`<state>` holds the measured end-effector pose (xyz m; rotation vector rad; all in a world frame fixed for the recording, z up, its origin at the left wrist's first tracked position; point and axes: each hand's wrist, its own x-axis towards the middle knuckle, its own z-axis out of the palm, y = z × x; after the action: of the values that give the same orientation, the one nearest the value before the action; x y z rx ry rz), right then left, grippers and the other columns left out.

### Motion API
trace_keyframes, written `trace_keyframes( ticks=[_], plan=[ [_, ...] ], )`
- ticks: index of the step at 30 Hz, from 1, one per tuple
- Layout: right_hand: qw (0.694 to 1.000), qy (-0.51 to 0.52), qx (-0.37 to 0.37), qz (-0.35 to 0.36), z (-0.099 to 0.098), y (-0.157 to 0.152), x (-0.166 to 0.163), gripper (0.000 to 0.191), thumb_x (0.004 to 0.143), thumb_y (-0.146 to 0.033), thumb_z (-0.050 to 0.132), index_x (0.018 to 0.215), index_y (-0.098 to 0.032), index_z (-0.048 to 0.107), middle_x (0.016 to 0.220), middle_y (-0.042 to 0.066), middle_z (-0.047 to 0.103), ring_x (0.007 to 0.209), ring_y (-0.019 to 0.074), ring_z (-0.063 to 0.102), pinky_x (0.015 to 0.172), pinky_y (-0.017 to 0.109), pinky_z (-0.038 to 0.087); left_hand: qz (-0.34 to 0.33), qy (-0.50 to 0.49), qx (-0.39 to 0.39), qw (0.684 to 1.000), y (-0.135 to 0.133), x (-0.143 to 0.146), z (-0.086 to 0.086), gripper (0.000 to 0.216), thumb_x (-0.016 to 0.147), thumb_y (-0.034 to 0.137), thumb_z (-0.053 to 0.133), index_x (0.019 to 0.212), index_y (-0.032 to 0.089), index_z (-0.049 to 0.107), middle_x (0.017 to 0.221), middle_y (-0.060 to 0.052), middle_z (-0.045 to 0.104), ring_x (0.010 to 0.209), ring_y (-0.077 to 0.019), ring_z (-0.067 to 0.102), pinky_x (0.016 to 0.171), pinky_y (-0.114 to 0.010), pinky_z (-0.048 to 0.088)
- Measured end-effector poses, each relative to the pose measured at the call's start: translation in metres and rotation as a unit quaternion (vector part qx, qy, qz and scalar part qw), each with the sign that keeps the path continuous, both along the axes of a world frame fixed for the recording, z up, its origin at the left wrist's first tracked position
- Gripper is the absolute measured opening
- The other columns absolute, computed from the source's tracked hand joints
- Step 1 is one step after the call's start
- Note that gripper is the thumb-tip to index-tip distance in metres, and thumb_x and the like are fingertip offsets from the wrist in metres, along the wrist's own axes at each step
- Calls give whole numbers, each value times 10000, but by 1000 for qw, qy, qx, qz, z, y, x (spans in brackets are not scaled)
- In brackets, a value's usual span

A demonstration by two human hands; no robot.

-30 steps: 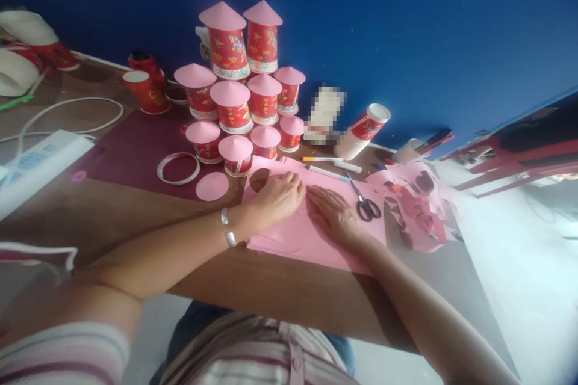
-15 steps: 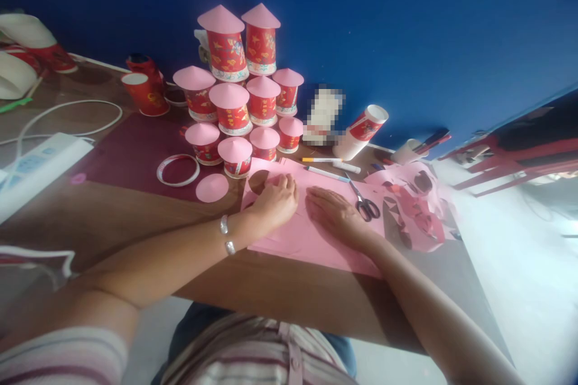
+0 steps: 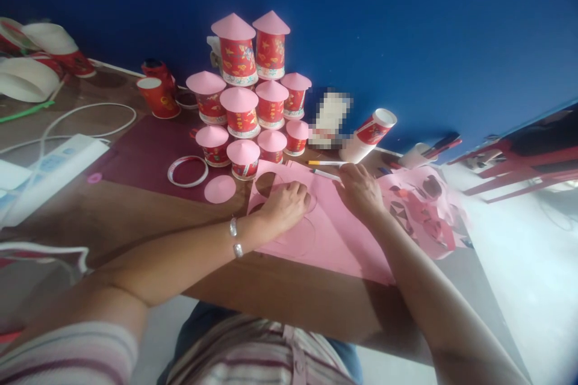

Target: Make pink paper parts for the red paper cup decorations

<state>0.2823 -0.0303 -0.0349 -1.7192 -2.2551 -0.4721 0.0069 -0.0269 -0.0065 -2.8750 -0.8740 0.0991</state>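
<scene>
A pink paper sheet [image 3: 334, 240] with round holes cut in it lies on the wooden table [image 3: 135, 216]. My left hand [image 3: 286, 207] rests on the sheet beside a cut-out hole, fingers curled and pressing it down; a silver bracelet [image 3: 235, 237] is on that wrist. My right hand [image 3: 361, 192] is at the sheet's far edge with its fingers bent down, right next to two pens [image 3: 323, 168]. What lies under it is hidden, and the scissors are out of sight.
Red paper cups with pink cone lids [image 3: 248, 102] are stacked behind the sheet. A pink paper disc [image 3: 220, 189], a tape ring [image 3: 187, 170], a tipped cup [image 3: 368, 132], pink scraps [image 3: 424, 210], a power strip [image 3: 49, 171] and a blue wall [image 3: 406, 24] surround it.
My right hand left the middle of the sheet and moved up to its far edge by the pens, covering where the scissors lay. My left hand's fingers curled more. The camera shifted slightly.
</scene>
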Motion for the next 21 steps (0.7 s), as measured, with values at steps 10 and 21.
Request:
trace_keyframes(
  ticks=[10,21],
  plan=[
    [999,16,49,-2,-33,2,1,312,1117,-210,592,1268,-203,866,1249,167,847,1155,337,735,910,431,633,-34,-31,9,999,-4,-1,0,390,1087,-32,469,1278,108,779,1189,-189,756,1129,-312,699,720,-373,537],
    [999,19,28,8,-32,2,3,358,1133,-164,556,1309,-210,864,1237,149,863,1104,305,767,892,396,623,-18,-68,0,998,14,-12,-2,348,1053,-32,506,1216,107,781,1126,-186,760,1037,-305,710,721,-376,464]
  ],
)
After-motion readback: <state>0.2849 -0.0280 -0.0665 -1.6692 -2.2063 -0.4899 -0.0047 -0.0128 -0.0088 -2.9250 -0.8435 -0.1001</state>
